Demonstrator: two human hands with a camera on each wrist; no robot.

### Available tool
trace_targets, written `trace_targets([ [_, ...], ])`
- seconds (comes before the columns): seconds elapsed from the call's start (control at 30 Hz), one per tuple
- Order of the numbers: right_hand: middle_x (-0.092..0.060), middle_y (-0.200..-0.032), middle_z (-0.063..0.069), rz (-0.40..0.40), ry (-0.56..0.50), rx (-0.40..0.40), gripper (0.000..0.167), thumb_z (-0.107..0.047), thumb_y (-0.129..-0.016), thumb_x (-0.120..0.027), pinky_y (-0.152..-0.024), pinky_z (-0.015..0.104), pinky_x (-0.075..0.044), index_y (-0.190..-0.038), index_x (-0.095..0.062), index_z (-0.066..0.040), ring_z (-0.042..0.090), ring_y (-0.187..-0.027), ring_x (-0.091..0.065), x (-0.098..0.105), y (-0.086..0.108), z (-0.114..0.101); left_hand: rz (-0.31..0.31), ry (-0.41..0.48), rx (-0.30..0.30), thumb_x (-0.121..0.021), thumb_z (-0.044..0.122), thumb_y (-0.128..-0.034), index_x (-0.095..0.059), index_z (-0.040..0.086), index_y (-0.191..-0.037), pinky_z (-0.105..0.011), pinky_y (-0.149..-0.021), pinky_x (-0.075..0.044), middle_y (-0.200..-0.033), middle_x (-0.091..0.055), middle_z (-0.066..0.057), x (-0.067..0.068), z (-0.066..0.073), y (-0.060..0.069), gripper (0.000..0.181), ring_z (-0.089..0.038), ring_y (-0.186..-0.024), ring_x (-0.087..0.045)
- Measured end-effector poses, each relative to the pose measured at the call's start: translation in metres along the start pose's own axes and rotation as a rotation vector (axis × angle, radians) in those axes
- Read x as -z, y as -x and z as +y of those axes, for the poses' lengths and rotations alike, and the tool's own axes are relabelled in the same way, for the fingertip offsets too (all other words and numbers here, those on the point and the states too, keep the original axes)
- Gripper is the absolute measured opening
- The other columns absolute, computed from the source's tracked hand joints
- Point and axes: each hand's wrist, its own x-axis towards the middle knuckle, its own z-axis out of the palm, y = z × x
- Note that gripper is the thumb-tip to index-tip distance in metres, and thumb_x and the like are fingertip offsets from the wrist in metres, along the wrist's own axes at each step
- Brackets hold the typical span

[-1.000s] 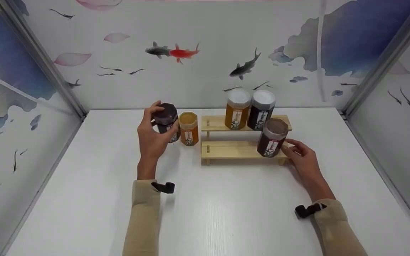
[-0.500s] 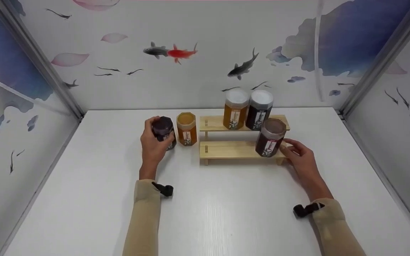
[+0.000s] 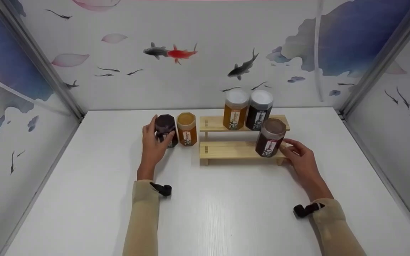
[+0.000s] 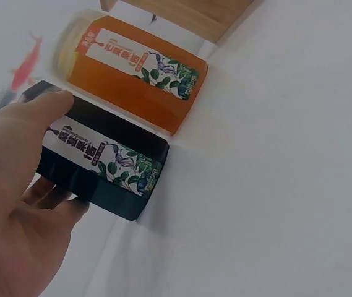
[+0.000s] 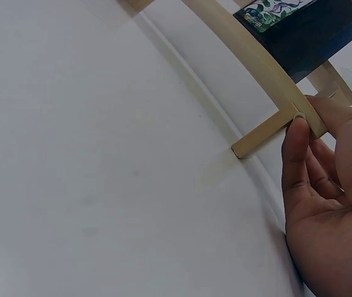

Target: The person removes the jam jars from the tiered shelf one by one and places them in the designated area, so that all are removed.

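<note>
The dark jar (image 3: 165,125) moved over the last second: it looked lifted in the left hand (image 3: 151,148) at first, then dipped a bit toward the person, and now it was upright, or close to it, just beside the amber jar (image 3: 187,131). From the left wrist view its base looked like it was on the bench (image 3: 208,209), though I couldn't swear it had fully landed. The left fingers (image 4: 72,210) and thumb (image 4: 55,104) were still gripping it from opposite sides, so no letting go yet.

Right hand (image 3: 301,161) hadn't really budged. Its fingers were pinched narrow on the right end of the wooden rack's (image 3: 230,151) lower shelf, next to the brown-topped jar (image 3: 272,137). Couldn't tell if they touched that jar too. The two white-lidded jars (image 3: 235,113) stayed put on the upper shelf.

What it meant, imo: the dark jar and the amber one made a pair left of the rack, both off the shelves, and the dark one's spot looked pretty much settled.
</note>
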Motion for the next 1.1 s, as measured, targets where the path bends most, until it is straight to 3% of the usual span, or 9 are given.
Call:
trace_targets([
  [0.23, -0.066, -0.114, -0.005, 0.003, 0.001, -0.011, 0.065, -0.052, -0.100, -0.075, -0.085, 0.018, -0.056, -0.155, -0.057, -0.023, 0.008, -0.102, -0.060, 0.001, -0.003, 0.000, -0.021, -0.018, 0.018, -0.076, 0.034, -0.1038, -0.028, 0.015, -0.173, -0.053, -0.129, -0.037, -0.158, -0.046, -0.020, 0.000, 0.002, 0.000, 0.086, -0.033, -0.152, -0.045],
  [0.67, -0.066, -0.112, -0.003, -0.007, 0.018, 0.001, 0.066, -0.055, -0.099, -0.074, -0.085, 0.019, -0.056, -0.155, -0.057, -0.023, 0.008, -0.099, -0.061, -0.001, -0.002, 0.001, 0.006, -0.011, 0.059, -0.074, 0.034, -0.1046, -0.029, 0.009, -0.171, -0.053, -0.132, -0.033, -0.166, -0.043, -0.019, -0.003, 0.014, 0.005, 0.084, -0.034, -0.158, -0.041],
  [0.87, -0.064, -0.114, -0.004, -0.009, 0.016, 0.003, 0.067, -0.054, -0.100, -0.074, -0.087, 0.018, -0.056, -0.156, -0.056, -0.023, 0.008, -0.101, -0.061, -0.001, -0.001, 0.001, 0.085, 0.056, 0.082, -0.076, 0.049, -0.1002, -0.033, 0.011, -0.169, -0.055, -0.134, -0.028, -0.171, -0.039, -0.014, 0.000, 0.048, 0.004, 0.089, -0.030, -0.162, -0.034],
  [1.0, -0.065, -0.110, -0.005, -0.008, 0.004, 0.021, 0.064, -0.052, -0.101, -0.074, -0.085, 0.018, -0.056, -0.155, -0.056, -0.021, 0.007, -0.099, -0.060, 0.000, -0.001, 0.002, 0.101, 0.083, 0.006, -0.076, 0.053, -0.0985, -0.038, 0.016, -0.167, -0.057, -0.132, -0.031, -0.170, -0.040, -0.009, -0.004, 0.079, 0.005, 0.087, -0.027, -0.161, -0.034],
  [1.1, -0.066, -0.109, -0.005, -0.009, 0.000, 0.028, 0.063, -0.051, -0.102, -0.073, -0.084, 0.018, -0.055, -0.155, -0.057, -0.021, 0.007, -0.099, -0.059, 0.001, -0.001, 0.002, 0.071, 0.110, -0.078, -0.077, 0.050, -0.0986, -0.041, 0.017, -0.165, -0.058, -0.129, -0.035, -0.167, -0.044, -0.006, -0.013, 0.099, 0.009, 0.083, -0.025, -0.159, -0.037],
])
